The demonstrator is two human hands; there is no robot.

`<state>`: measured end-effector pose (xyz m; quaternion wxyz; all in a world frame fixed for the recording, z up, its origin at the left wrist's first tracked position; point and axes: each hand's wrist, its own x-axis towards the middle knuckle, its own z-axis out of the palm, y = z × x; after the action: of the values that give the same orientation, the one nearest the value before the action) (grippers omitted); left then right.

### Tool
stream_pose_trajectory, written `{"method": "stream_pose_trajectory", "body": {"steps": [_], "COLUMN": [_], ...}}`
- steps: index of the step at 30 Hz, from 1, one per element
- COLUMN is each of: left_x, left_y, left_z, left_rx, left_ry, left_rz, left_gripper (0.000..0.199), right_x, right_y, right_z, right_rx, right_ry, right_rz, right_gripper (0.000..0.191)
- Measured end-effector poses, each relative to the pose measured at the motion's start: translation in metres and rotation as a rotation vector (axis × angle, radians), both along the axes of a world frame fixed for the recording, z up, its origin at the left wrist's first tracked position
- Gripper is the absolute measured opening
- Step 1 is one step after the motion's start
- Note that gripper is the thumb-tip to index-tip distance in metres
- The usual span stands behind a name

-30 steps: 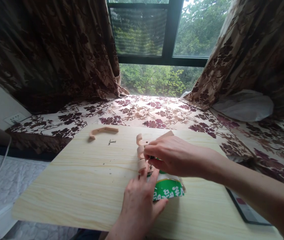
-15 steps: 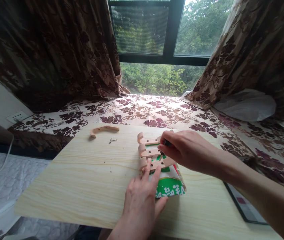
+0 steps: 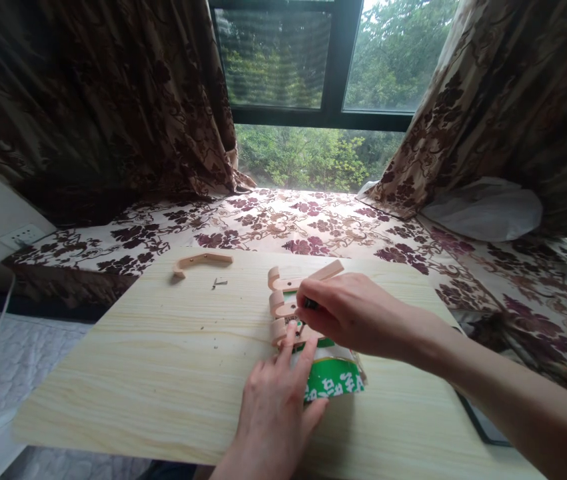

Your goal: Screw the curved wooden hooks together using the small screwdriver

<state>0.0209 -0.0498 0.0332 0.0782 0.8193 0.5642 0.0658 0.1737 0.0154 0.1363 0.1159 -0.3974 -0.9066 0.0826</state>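
Observation:
My right hand (image 3: pixel 346 308) is closed around the dark handle of a screwdriver (image 3: pixel 310 304), held over the nearest wooden hook (image 3: pixel 278 331). Its tip is near a hole in that hook, but I cannot tell whether it sits in a screw. The fingers of my left hand (image 3: pixel 273 400) stretch forward, two fingertips resting on the same hook. A middle wooden hook (image 3: pixel 276 301) and a far wooden hook (image 3: pixel 324 271) lie in a row behind it. Beneath the row is a flat green and white packet (image 3: pixel 336 375), partly covered by my hands.
Another curved wooden hook (image 3: pixel 206 259) lies at the table's far left, with a few small screws (image 3: pixel 219 283) beside it. A dark-edged tablet-like item (image 3: pixel 483 420) is under my right forearm. Beyond the pale wooden table (image 3: pixel 138 373) is a flowered window seat (image 3: pixel 283 220).
My right hand has shifted slightly left and lower with the screwdriver, uncovering the far hook's end. The left hand stays on the nearest hook. The whole view has shifted slightly.

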Motion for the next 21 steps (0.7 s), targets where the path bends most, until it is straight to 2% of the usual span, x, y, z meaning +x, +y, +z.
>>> {"method": "stream_pose_trajectory", "body": {"steps": [10, 21], "left_x": [-0.001, -0.0029], "left_y": [0.0013, -0.0005], "left_z": [-0.0015, -0.0059], "left_rx": [-0.016, -0.004], "left_ry": [-0.021, -0.061], "left_rz": [0.001, -0.015], "left_gripper": [0.065, 0.062], "right_x": [-0.0056, -0.0049], "right_y": [0.0013, 0.0028], "right_z": [-0.0002, 0.0038], "right_rx": [0.003, -0.035], "right_ry": [-0.035, -0.057], "right_rz": [0.051, 0.139], "right_gripper": [0.017, 0.01]}}
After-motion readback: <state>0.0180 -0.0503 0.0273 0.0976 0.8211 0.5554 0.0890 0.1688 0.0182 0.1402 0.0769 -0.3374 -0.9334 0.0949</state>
